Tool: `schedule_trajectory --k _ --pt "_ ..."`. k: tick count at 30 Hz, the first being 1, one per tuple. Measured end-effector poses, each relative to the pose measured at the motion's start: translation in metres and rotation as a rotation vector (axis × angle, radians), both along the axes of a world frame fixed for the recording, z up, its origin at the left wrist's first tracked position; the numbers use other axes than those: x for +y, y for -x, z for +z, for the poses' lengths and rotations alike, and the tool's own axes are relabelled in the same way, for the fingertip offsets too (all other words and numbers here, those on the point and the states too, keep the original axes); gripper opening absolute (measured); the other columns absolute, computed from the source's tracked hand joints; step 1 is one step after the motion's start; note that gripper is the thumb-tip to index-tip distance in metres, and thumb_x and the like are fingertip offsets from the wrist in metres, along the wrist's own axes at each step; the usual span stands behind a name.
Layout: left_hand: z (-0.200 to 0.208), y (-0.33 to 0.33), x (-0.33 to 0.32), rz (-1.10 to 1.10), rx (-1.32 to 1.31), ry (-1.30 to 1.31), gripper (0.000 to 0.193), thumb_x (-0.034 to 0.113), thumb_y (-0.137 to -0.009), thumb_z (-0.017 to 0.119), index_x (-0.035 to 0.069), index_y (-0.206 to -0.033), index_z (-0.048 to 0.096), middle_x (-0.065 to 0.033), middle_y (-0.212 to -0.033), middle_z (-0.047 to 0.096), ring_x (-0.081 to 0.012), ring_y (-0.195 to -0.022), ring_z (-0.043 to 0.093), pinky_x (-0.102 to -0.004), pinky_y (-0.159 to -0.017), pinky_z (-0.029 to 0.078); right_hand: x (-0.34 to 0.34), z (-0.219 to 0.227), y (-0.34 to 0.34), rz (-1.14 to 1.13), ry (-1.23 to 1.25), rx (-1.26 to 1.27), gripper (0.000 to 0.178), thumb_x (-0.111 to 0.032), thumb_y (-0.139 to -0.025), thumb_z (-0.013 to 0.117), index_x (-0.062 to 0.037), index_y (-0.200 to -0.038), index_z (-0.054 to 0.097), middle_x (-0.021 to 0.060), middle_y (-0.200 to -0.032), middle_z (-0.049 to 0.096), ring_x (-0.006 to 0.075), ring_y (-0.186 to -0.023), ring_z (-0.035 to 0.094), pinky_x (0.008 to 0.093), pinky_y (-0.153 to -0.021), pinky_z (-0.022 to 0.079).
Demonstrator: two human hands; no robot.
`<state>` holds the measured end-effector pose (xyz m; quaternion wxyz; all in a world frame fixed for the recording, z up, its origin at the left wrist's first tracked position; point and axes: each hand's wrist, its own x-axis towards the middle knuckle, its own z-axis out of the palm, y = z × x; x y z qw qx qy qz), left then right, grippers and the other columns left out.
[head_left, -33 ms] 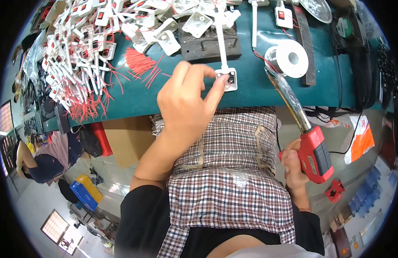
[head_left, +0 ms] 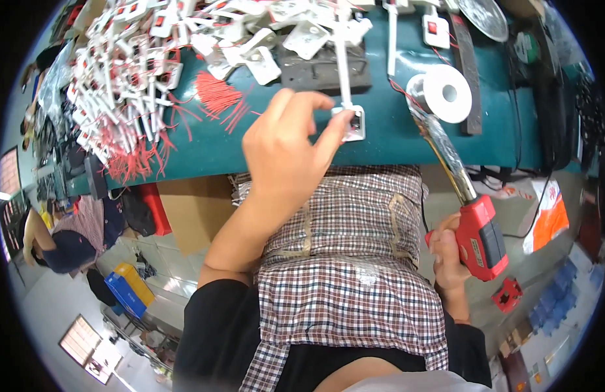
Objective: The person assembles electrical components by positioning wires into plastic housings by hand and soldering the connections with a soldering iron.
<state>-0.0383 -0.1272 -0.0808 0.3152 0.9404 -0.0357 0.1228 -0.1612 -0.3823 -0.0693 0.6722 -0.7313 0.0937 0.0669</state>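
My left hand (head_left: 283, 147) reaches over the near edge of the green table, its thumb and forefinger closed at the left side of a small white plastic housing (head_left: 360, 125). The thumb tip lies over the housing's open side, covering part of the dark inside. A long white stem (head_left: 342, 65) runs from the housing toward the back. My right hand (head_left: 449, 251) grips a red and black soldering gun (head_left: 483, 238) in front of the table. Its long metal barrel points up and left, with the tip by a white solder spool (head_left: 449, 93).
Many white housings with red switches and wires (head_left: 129, 98) are heaped at the left. Cut red wires (head_left: 216, 95) lie beside them. A dark metal block (head_left: 309, 73) sits behind the housing; a dark bar (head_left: 471, 98) lies right of the spool. Another person (head_left: 70, 245) is at far left.
The whole view has shifted slightly, so the table's things appear a little farther right and lower. Both hands keep nearly the same pose and hold.
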Motion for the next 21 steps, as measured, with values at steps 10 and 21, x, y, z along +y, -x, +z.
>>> schedule_trajectory --k 10,21 --pt "0.02 -0.018 0.02 0.018 0.184 1.191 0.012 0.012 -0.09 0.071 0.004 -0.096 0.064 0.0013 -0.072 0.06 -0.004 -0.063 0.054 -0.02 -0.055 0.042 -0.011 -0.01 0.004 -0.179 -0.074 -0.123 0.008 -0.006 -0.098 0.055 0.0008 -0.101 0.054 0.0044 -0.083 0.05 0.0053 -0.051 0.035 0.0237 -0.049 0.037" --pt "0.058 -0.092 0.205 0.199 -0.227 1.515 0.04 0.012 -0.101 0.058 -0.011 -0.132 0.052 -0.0244 -0.137 0.058 -0.0196 -0.108 0.066 -0.0283 -0.09 0.057 -0.002 -0.003 -0.006 -0.077 0.011 -0.072 0.008 -0.008 -0.098 0.053 -0.0003 -0.096 0.052 0.0055 -0.083 0.05 0.0063 -0.052 0.037 0.0251 -0.048 0.039"
